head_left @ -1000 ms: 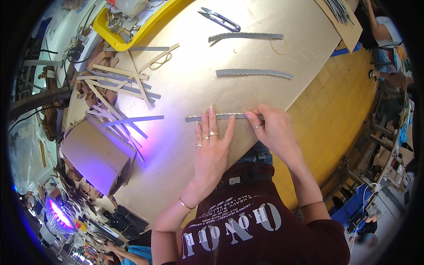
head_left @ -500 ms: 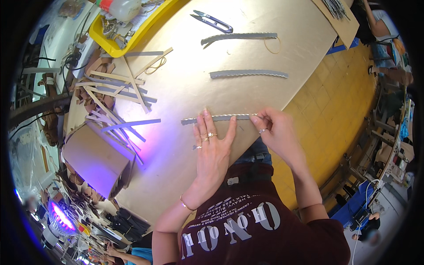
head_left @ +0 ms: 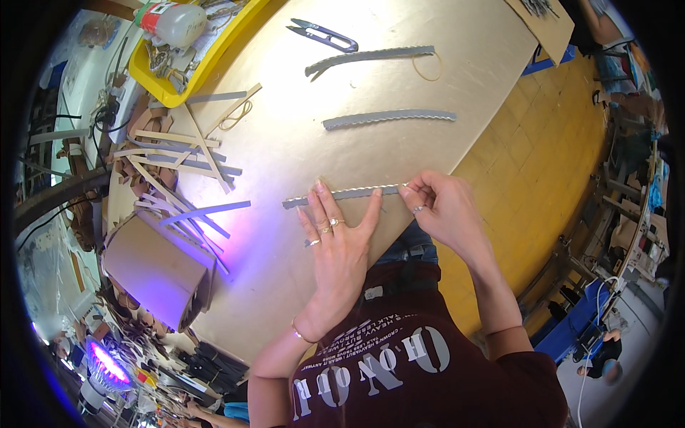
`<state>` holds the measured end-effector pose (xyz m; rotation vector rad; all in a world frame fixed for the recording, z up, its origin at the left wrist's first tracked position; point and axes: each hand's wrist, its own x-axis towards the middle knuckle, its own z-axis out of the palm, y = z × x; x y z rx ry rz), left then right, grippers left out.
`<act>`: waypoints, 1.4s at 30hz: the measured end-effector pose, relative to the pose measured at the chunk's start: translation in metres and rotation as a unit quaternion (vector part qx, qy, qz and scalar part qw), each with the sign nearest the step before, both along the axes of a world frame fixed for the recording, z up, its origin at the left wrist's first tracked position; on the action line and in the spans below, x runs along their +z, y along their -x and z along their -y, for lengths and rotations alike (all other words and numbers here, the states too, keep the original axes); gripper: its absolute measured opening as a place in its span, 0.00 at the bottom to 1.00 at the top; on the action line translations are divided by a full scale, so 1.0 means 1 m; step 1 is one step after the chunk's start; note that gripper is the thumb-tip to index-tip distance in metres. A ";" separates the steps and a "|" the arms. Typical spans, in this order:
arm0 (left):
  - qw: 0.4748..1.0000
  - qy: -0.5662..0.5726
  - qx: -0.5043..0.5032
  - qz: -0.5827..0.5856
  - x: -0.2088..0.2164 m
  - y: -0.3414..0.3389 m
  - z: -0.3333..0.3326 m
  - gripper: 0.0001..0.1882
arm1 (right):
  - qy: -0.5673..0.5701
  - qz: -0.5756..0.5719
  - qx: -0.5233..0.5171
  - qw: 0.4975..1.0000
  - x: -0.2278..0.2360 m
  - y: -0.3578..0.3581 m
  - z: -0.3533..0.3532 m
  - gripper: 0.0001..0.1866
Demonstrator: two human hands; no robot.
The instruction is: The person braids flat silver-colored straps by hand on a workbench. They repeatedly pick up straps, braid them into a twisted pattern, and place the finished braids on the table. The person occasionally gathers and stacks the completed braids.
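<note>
A narrow grey strip point(head_left: 360, 193) with a pale twisted cord point(head_left: 354, 190) along its far edge lies on the table before me. My left hand point(head_left: 340, 242) rests on it, fingers spread and flat, pressing it down. At the strip's right end, my right hand point(head_left: 444, 208) pinches the end of the cord between thumb and fingers; the fingertips partly hide that end. Farther back lie a second corded grey strip point(head_left: 389, 120) and a third corded strip point(head_left: 371, 58) with a loose yellowish thread loop. Behind them sits a pair of thread snips point(head_left: 322, 36).
Loose grey and tan strips point(head_left: 178, 153) lie in a heap at left, beside a curved brown piece point(head_left: 153, 271). A yellow tray point(head_left: 171, 93) holds a bottle point(head_left: 175, 23) at the far left. A lit purple lamp point(head_left: 107, 364) stands lower left. The table's right edge borders a yellow tiled floor point(head_left: 514, 192).
My view has shifted a little, so the table's things sit slightly farther left. My left fingers have spread somewhat wider on the strip. My right hand keeps its pinch.
</note>
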<state>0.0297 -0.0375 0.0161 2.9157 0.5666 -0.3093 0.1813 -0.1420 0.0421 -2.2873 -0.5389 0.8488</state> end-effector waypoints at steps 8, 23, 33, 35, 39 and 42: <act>0.997 -0.075 -0.019 -0.027 -0.001 -0.004 0.003 0.33 | -0.023 -0.022 -0.053 0.998 -0.004 0.002 0.005 0.12; 0.996 -0.082 -0.033 -0.029 0.000 -0.003 0.001 0.33 | -0.009 0.035 -0.087 0.996 -0.008 0.010 0.010 0.13; 0.998 -0.043 -0.012 0.053 -0.012 0.000 0.000 0.36 | -0.034 0.024 -0.130 0.991 -0.033 0.003 0.027 0.21; 0.995 -0.064 -0.021 0.074 -0.017 0.001 -0.001 0.36 | -0.102 0.016 -0.144 0.984 -0.043 0.002 0.030 0.22; 0.983 -0.129 -0.028 0.126 -0.028 -0.002 -0.011 0.28 | -0.187 0.046 -0.152 0.969 -0.058 -0.002 0.032 0.22; 0.967 -0.141 -0.077 0.199 -0.033 -0.011 -0.023 0.19 | -0.189 0.123 -0.153 0.962 -0.065 0.000 0.031 0.23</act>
